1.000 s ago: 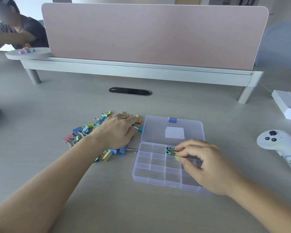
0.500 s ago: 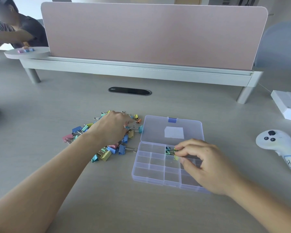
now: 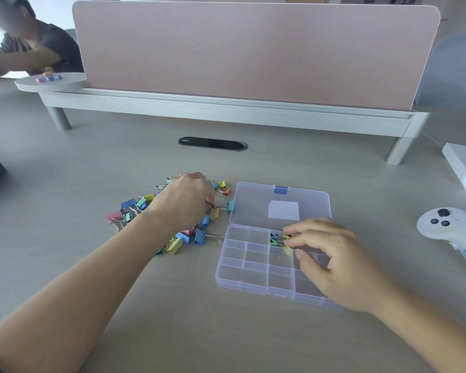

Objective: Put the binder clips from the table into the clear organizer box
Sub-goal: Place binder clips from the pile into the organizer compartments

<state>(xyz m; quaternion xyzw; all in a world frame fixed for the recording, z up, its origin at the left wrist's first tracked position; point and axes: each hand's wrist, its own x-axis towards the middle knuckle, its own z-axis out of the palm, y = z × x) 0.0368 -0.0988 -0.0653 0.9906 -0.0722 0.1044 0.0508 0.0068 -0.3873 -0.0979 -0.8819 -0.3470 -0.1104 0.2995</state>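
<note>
Fingers of my right hand (image 3: 331, 262) pinch a yellow clip (image 3: 287, 250) over the organizer box (image 3: 242, 267) to drop it in, while my left hand (image 3: 183, 203) curls its fingers into the binder clips (image 3: 135, 208) on the desk (image 3: 213, 332), any catch hidden.

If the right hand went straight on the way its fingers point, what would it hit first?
The clips in the organizer's upper-middle compartment. The right hand's fingertips point left and are at them, maybe touching. Next would be that compartment's left divider, though depth is unclear.
</note>
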